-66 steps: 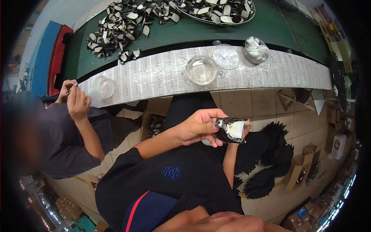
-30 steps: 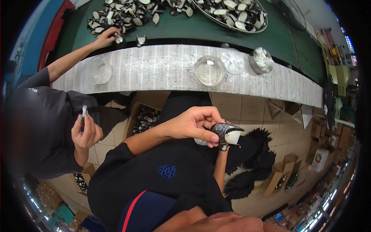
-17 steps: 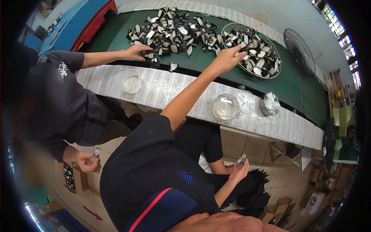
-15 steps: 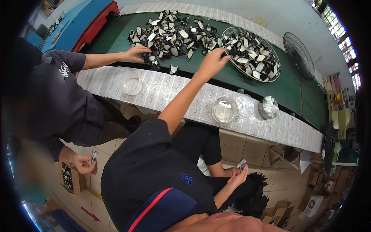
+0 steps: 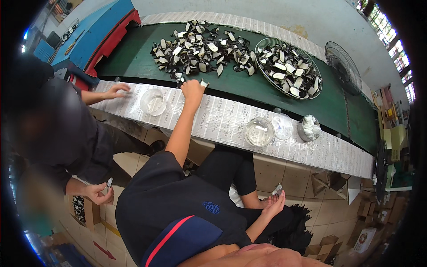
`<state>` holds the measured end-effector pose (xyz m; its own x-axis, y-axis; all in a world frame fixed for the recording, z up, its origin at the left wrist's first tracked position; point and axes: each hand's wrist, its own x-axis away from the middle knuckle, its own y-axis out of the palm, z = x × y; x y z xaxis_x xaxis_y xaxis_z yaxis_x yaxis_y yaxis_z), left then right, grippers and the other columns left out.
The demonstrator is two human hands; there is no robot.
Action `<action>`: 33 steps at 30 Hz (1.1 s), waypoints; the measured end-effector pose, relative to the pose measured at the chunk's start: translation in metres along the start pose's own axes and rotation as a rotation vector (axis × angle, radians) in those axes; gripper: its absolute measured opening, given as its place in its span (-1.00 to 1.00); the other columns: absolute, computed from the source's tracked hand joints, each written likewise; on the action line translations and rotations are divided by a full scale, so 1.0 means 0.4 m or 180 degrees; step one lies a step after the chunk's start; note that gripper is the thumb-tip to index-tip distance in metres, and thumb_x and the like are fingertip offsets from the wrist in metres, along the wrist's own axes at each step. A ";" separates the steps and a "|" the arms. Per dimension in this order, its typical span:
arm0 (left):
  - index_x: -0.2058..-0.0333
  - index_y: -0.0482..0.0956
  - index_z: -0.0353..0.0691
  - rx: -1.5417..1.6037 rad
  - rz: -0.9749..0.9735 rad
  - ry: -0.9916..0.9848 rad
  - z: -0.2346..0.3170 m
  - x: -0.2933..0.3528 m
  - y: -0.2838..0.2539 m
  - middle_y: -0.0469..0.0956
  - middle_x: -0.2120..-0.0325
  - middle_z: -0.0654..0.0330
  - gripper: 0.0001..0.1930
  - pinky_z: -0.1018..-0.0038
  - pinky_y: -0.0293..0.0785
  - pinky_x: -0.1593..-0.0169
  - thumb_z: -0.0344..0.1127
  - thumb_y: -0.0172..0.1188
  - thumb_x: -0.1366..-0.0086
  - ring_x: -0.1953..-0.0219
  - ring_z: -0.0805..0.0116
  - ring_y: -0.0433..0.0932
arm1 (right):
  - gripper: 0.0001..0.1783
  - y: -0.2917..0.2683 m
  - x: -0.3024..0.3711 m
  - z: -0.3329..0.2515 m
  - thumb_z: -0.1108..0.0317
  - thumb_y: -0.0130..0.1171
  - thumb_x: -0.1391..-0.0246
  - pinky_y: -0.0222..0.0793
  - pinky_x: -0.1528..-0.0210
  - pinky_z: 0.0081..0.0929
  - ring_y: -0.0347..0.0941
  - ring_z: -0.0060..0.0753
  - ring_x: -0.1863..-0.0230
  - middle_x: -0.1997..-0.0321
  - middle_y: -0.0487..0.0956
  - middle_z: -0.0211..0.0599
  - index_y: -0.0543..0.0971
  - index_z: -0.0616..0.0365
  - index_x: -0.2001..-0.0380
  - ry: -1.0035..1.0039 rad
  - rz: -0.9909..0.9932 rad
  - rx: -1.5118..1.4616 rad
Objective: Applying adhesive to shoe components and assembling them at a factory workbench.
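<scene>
My left hand (image 5: 193, 92) reaches over the near edge of the green conveyor belt (image 5: 133, 51), its fingers curled; whatever is between them is hidden. Beside those fingers lies a black-and-white piece (image 5: 204, 83). Farther back, a heap of black shoe heels (image 5: 200, 46) with pale flat faces covers the belt. More of them fill a round wire basket (image 5: 321, 88) to the right. Low in the view, my right hand (image 5: 275, 204) is closed on a small pale-and-dark shoe heel (image 5: 277, 190) by my knee.
On the printed ledge stand clear round tubs (image 5: 259, 132), a clear lid (image 5: 282, 126) and a jar with white wads (image 5: 310, 127). At left a co-worker's hand (image 5: 117, 91) hovers near another clear tub (image 5: 153, 102); the other hand (image 5: 98, 194) holds a small piece. A fan (image 5: 342, 66) stands right.
My left hand has swung leftward from beside the basket to the belt's near edge, its fingers now curled. The co-worker's upper hand has drawn back from the heap. My right hand stays nearly still.
</scene>
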<state>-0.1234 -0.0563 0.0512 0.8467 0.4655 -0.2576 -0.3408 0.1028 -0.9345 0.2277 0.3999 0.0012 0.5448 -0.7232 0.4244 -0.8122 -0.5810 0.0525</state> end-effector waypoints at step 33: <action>-0.13 0.44 -0.36 0.5650 -0.2209 -0.0553 0.098 0.438 -0.188 0.53 0.39 0.24 -0.57 0.58 0.49 0.41 -0.42 0.26 -0.31 0.44 0.49 0.56 | -0.69 0.300 0.196 -0.272 0.42 0.11 -0.29 0.52 0.19 -0.57 0.54 -0.53 0.20 0.16 0.60 -0.26 0.52 0.34 -0.04 -0.0433 -0.1665 -0.0728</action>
<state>0.0347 0.0520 0.0860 0.9920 0.0119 0.1254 -0.0700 0.8797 0.4703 0.1504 0.3141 0.1393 0.8949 -0.4123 0.1705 -0.4444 -0.7892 0.4239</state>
